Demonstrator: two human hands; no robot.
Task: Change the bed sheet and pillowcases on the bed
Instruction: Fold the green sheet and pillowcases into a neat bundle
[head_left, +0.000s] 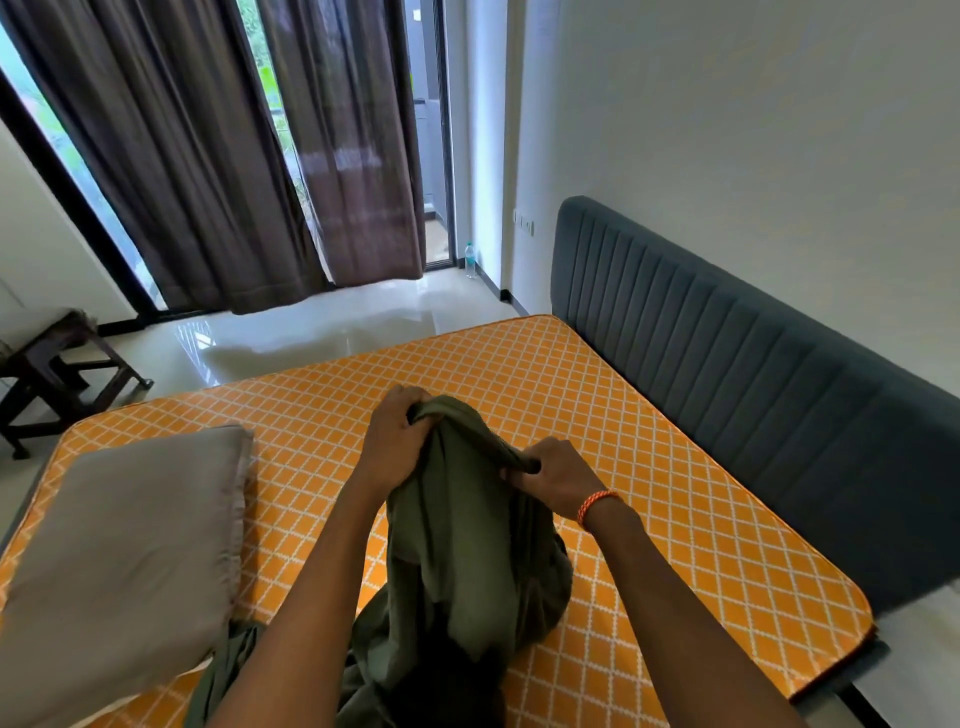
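Green sheet (457, 545) bunched over mattress (649, 467), both hands' fingers (415, 415) clenched on its edge — lower folds cut off

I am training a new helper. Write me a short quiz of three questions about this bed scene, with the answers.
1. True or false: the mattress is already covered by a sheet.
2. Which hands hold the green sheet? A) left hand only B) right hand only C) both
3. Fill in: the grey pillow lies on the ______ side of the bed, seen from the person.

Key
1. False. The orange patterned mattress is bare.
2. C. Each hand has a grip on the bunched upper edge of the sheet.
3. Left.
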